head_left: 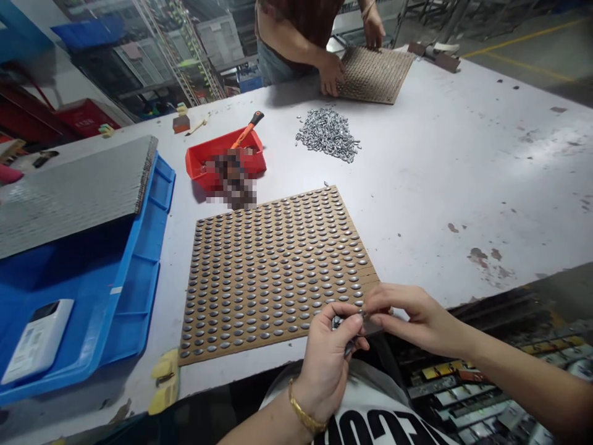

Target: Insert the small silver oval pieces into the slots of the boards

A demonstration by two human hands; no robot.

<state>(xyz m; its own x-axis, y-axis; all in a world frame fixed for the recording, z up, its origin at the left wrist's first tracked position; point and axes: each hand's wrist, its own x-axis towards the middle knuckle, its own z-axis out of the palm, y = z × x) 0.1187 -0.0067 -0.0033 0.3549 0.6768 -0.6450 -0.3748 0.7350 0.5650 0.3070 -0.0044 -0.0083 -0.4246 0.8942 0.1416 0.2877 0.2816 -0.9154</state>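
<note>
I have the cardboard sheet (369, 276) mid-frame, up and left of both hands, its metal pieces (238, 342) lying lengthwise across the frame; the left hand (324, 352) looks nearer. That hand curls round loose pieces (336, 322), while the right hand (410, 312) pinches narrowly by its fingertips, on what I can't tell.

On the worktop (440, 161) there is a red bin (210, 148), and a tool with an orange and black handle (248, 128) leans out from it. At the left side is a blue crate (135, 290), in which a white device (39, 343) lies.
</note>
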